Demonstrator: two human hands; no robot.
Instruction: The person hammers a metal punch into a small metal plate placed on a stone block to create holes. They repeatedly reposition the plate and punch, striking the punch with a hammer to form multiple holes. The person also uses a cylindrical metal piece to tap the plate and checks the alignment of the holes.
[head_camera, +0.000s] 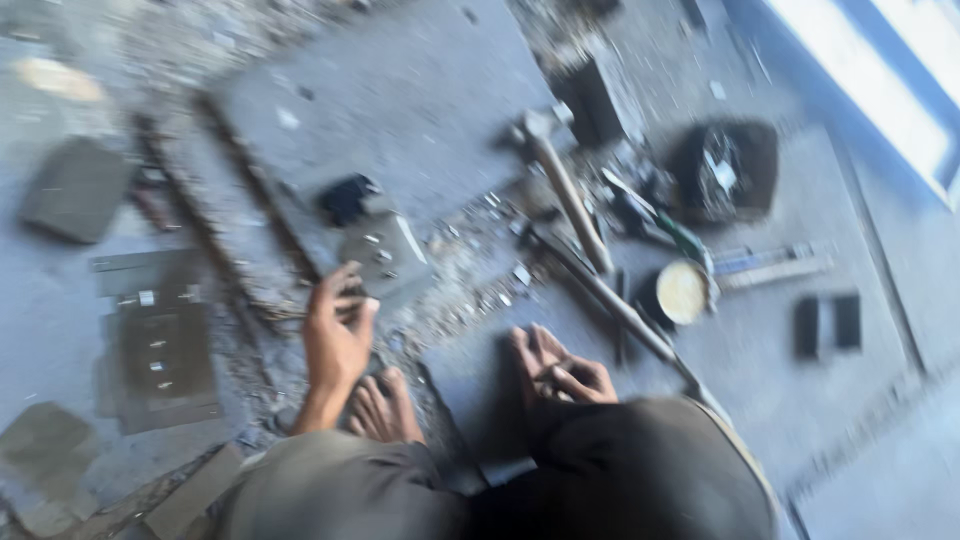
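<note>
The view is blurred by motion. My left hand (335, 335) reaches forward over the floor, fingers and thumb curled around a thin rusty metal piece (290, 312) by the edge of a grey metal plate (385, 255). A bare foot (385, 405) rests just below that hand. What looks like my right hand (560, 372) lies low by my right knee with curled fingers; the blur hides whether it holds anything. A wooden-handled hammer (565, 180) lies beyond it, head pointing away.
Two long rusty bars (250, 190) run diagonally across a large grey slab. Flat metal plates (160, 345) lie at left. A small round tin (683, 292), a dark basket of parts (725, 170), dark blocks (828, 325) and scattered debris sit at right.
</note>
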